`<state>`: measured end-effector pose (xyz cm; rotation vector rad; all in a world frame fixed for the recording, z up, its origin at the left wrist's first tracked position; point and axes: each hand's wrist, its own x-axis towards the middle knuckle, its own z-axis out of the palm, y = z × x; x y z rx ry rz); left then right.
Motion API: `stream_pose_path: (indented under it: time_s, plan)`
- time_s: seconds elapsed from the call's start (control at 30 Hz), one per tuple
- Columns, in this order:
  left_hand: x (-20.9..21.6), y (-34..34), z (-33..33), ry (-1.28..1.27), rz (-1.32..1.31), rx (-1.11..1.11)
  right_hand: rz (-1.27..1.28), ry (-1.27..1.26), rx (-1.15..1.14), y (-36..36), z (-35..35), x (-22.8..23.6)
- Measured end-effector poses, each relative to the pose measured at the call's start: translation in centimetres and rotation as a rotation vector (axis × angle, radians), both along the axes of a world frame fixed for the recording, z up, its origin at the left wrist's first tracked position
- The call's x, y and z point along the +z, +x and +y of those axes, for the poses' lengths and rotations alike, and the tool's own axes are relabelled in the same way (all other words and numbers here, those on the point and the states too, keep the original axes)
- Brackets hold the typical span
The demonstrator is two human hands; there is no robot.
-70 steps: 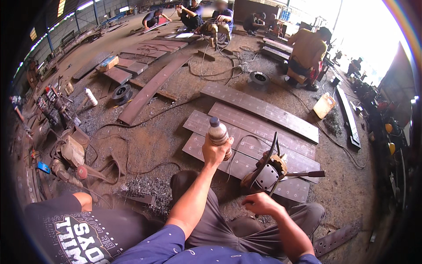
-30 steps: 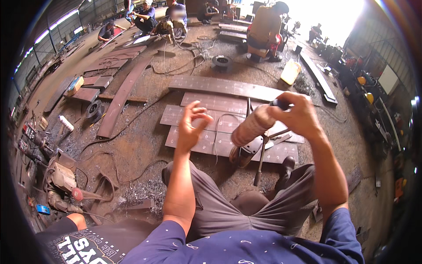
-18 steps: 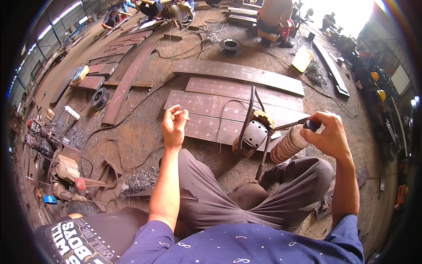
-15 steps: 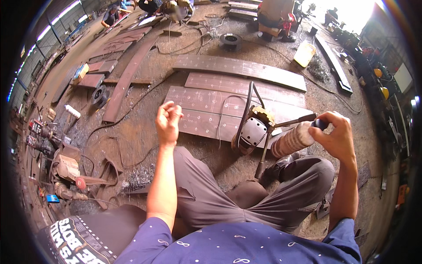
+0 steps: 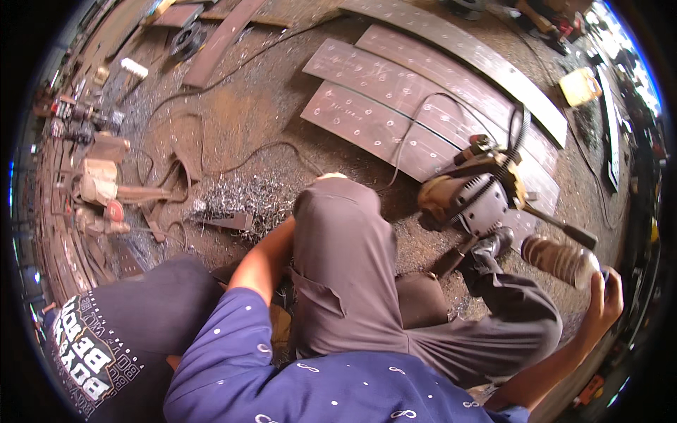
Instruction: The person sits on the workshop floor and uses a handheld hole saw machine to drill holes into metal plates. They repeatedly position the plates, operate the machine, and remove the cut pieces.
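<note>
At the lower right my right hand is closed around the dark cap end of a cloudy plastic bottle with brown bands, held tilted. My left forearm runs behind my raised knee. The left hand is mostly hidden there, with only a bit of fingers showing above the knee, so its grip cannot be made out. Left of the bottle, a drilling machine with long handles and a ribbed cable stands at the near edge of the drilled steel plates. My shoe is close against it.
Metal shavings lie on the floor beside my knee. A thin cable winds across the ground. At left are rusty tools and a white brush-like roll. A yellow jerrycan stands at the far right. Another person's dark clothing is at lower left.
The view has turned leftward and downward. My left hand has dropped from above the plates to behind my knee. My right hand keeps hold of the bottle's cap end.
</note>
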<state>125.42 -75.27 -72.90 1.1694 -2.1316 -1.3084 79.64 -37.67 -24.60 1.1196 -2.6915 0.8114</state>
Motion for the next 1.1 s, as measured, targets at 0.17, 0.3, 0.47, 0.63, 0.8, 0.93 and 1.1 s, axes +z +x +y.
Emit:
stream_pose_path:
  time_s: [0.17,0.3,0.47,0.63,0.8,0.93,1.1]
  plan:
    - [-2.0,-7.2,2.6,0.044,-0.677,-0.286,-0.166,-0.039,-0.123,-0.7,1.6,-5.2]
    - [-2.1,-7.7,1.2,0.05,-0.708,-0.369,-0.249,-0.118,-0.181,-1.4,1.6,-8.3]
    - [6.9,-7.0,-3.6,0.014,-0.672,-0.673,-0.149,0.062,-0.188,-0.5,0.4,-8.7]
    - [16.4,-5.6,-24.6,-0.259,-0.646,-0.757,-0.148,0.056,-0.146,-0.2,-0.6,-8.6]
    - [30.9,-10.0,-39.3,-0.683,-0.532,0.254,-0.124,0.091,-0.091,0.0,-1.3,-7.8]
    - [31.1,-24.1,-26.9,-0.676,-0.545,-0.244,-0.076,0.048,-0.169,0.2,0.8,-5.9]
    - [34.7,-21.8,-12.9,-0.376,-0.615,-0.818,-0.057,0.012,-0.182,0.6,0.1,-4.9]
